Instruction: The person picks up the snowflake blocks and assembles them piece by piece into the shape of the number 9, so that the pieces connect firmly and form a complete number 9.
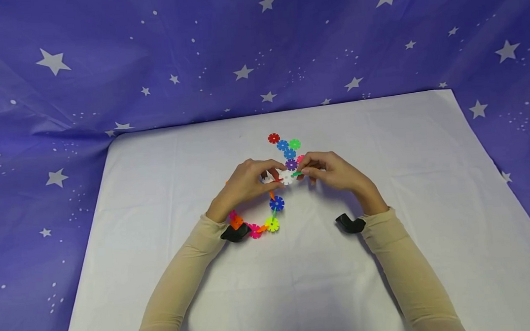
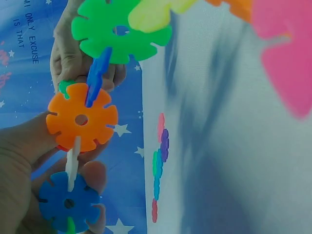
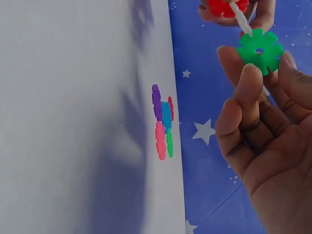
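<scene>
Taking the white disc [image 1: 286, 179] between the two hands as landmark, I note a blue-violet curtain [image 1: 109, 54] with printed white stars to its left, behind it and to its right, enclosing the table on those sides. A white cloth [image 1: 424, 143], lightly creased, covers the tabletop. Left of the white disc a beige left sleeve [image 1: 181, 282] reaches in, with a black fitting [image 1: 236, 233] at its cuff. A chain of slotted discs [image 1: 272, 221], set at angles to one another, curves on the near left side of the white disc; it includes a magenta disc [image 1: 253, 228], a yellow disc [image 1: 274, 228] and a dark blue disc [image 1: 276, 199]. The left hand [image 1: 248, 180], just left of the white disc, pinches a red disc [image 3: 226, 7] adjoining it. Just beyond the white disc a cluster of flat discs [image 1: 289, 154] in red, blue, green, purple and pink lies on the cloth. The right hand [image 1: 336, 171], just right of the white disc, pinches a green disc [image 3: 267, 57] against its edge; I cannot tell how deeply the two are slotted. Farther right of the white disc is a beige right sleeve [image 1: 411, 267] with a matching black piece [image 1: 350, 224]. Lettering [image 2: 30, 34] on the curtain reads "MI ONLY EXCUSE" and "IS THAT".
</scene>
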Demonstrator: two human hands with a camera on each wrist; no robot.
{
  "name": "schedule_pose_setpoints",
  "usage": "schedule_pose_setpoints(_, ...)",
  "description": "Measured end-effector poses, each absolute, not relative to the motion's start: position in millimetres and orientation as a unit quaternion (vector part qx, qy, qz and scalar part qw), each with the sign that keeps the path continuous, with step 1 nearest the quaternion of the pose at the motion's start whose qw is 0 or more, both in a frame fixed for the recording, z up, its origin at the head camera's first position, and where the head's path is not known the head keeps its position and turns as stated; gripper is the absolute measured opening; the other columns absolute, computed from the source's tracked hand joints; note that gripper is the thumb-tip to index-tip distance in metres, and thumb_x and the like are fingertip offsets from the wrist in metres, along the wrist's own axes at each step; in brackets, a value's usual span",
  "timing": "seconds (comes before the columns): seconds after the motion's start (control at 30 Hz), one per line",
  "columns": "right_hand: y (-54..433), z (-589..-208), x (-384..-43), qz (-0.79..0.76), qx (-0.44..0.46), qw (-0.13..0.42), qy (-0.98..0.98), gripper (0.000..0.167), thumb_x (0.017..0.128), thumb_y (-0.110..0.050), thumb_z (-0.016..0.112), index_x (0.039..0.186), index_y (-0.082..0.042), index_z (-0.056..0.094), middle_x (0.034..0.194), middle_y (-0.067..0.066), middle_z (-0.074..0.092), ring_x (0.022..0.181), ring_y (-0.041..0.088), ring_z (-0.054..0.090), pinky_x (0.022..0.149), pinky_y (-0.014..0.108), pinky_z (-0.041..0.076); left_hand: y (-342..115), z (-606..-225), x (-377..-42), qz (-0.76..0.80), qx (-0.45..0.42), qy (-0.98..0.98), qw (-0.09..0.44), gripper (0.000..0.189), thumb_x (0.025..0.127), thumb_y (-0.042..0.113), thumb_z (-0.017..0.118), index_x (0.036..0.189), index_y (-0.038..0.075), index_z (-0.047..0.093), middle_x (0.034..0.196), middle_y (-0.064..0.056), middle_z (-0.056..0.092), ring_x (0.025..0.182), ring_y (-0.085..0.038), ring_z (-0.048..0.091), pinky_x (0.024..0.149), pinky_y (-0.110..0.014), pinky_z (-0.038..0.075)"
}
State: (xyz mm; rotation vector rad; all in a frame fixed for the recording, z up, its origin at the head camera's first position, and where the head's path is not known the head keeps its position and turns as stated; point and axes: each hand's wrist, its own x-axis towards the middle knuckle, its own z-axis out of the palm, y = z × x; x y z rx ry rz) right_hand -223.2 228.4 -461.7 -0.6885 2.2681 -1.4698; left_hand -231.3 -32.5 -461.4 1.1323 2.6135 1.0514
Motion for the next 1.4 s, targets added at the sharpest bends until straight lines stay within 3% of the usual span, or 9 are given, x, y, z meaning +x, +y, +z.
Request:
schedule_pose_setpoints(0.2, 228.9, -465.9, -222.8, -0.544, -0.251, 0.182, 0.780, 0.013, 0.099, -0.004, 0.054, 0.102, 0.002, 0.064, 0.096, 0.022, 0.067, 0.070, 0.031, 0.062, 0.067, 0.040, 0.054, -32.4, -460.9, -231.1, 0.356, 0.375, 0.855, 0.049, 0.036, 0.081, 0.020, 0.081, 0.116, 0.014, 0.072, 0.092, 0.000, 0.076, 0.078, -0.014, 0.065, 0.076, -0.030, 0.052)
schedule_pose_setpoints(0.5, 226.2, -468.3, -222.6, -0.576, -0.250, 0.168, 0.760, 0.013, 0.098, 0.000, 0.053, 0.099, 0.003, 0.066, 0.093, 0.032, 0.063, 0.072, 0.020, 0.062, 0.070, 0.035, 0.049, -34.2, -462.6, -231.7, 0.392, 0.384, 0.835, 0.023, 0.034, 0.082, 0.017, 0.080, 0.115, 0.013, 0.073, 0.091, -0.001, 0.076, 0.076, -0.011, 0.066, 0.075, -0.028, 0.052)
schedule_pose_setpoints(0.77, 224.1, -471.2, -222.3, -0.577, -0.240, 0.171, 0.762, 0.013, 0.098, 0.000, 0.053, 0.096, 0.003, 0.066, 0.079, 0.028, 0.061, 0.068, 0.022, 0.058, 0.067, 0.032, 0.046, -34.4, -462.7, -230.5, 0.371, 0.385, 0.845, 0.008, 0.035, 0.081, 0.020, 0.081, 0.116, 0.015, 0.073, 0.090, 0.000, 0.076, 0.074, -0.011, 0.066, 0.072, -0.028, 0.051)
schedule_pose_setpoints(0.97, 222.3, -471.1, -222.0, -0.572, -0.234, 0.178, 0.766, 0.014, 0.099, -0.002, 0.054, 0.094, 0.008, 0.063, 0.082, 0.031, 0.062, 0.067, 0.024, 0.058, 0.069, 0.030, 0.047, -33.4, -461.2, -228.9, 0.337, 0.399, 0.852, -0.027, 0.034, 0.082, 0.020, 0.080, 0.115, 0.014, 0.073, 0.089, 0.000, 0.076, 0.071, -0.011, 0.066, 0.067, -0.029, 0.050)
schedule_pose_setpoints(1.1, 221.3, -471.5, -221.6, -0.571, -0.229, 0.176, 0.769, 0.015, 0.099, -0.002, 0.053, 0.093, 0.009, 0.062, 0.074, 0.027, 0.060, 0.067, 0.024, 0.057, 0.070, 0.027, 0.046, -32.8, -461.7, -228.6, 0.332, 0.403, 0.852, -0.032, 0.034, 0.082, 0.020, 0.080, 0.115, 0.013, 0.073, 0.088, -0.001, 0.075, 0.069, -0.012, 0.065, 0.064, -0.028, 0.049)
schedule_pose_setpoints(1.4, 217.8, -472.7, -220.8, -0.587, -0.228, 0.191, 0.753, 0.015, 0.099, 0.001, 0.051, 0.089, 0.009, 0.058, 0.082, 0.033, 0.060, 0.073, 0.041, 0.057, 0.067, 0.029, 0.047, -34.7, -458.4, -228.9, 0.325, 0.409, 0.852, -0.024, 0.034, 0.083, 0.020, 0.078, 0.116, 0.010, 0.073, 0.094, -0.003, 0.076, 0.071, -0.013, 0.065, 0.061, -0.026, 0.048)
